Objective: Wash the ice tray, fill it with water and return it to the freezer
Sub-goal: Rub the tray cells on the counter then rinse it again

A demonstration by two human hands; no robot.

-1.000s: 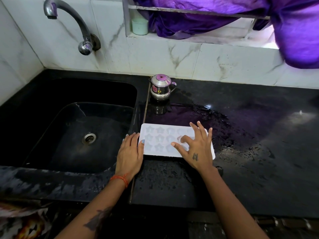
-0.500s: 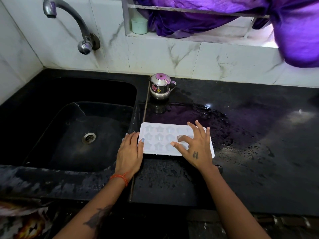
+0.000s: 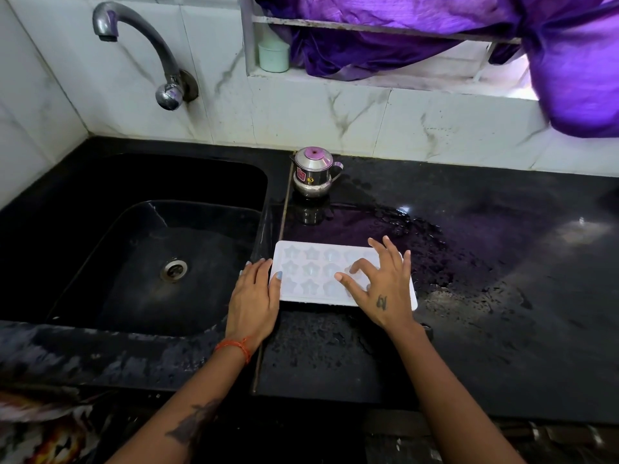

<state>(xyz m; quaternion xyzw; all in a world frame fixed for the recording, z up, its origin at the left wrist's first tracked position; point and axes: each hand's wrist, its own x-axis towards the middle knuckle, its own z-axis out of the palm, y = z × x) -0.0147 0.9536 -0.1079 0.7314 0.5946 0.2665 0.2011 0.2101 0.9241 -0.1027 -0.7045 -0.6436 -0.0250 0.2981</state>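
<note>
Ice tray (image 3: pixel 311 272), white with star-shaped cups, lies flat on our wet black counter (image 3: pixel 502 262), just right of the sink (image 3: pixel 140 249) edge. Our left hand (image 3: pixel 254 296) rests at the tray's left end, fingers straight and together, thumb laid on the tray's rim; it presses rather than grips. Our right hand (image 3: pixel 382 286) sits over the tray's right half with fingers spread; the index finger bends down toward a cup and the thumb points left across the tray. We curl round nothing with it. Whether the cups hold water we cannot tell.

Behind the tray, apart from it, a small steel pot (image 3: pixel 313 172) with a pink-knobbed lid stands upright on the counter near the seam between counter and sink. A curved metal tap (image 3: pixel 150 51) comes out of the tiled wall above the sink, and no water shows at its spout. A pale green cup (image 3: pixel 273 55) sits on the window ledge beside purple cloth (image 3: pixel 418 28) draped over the bars.
</note>
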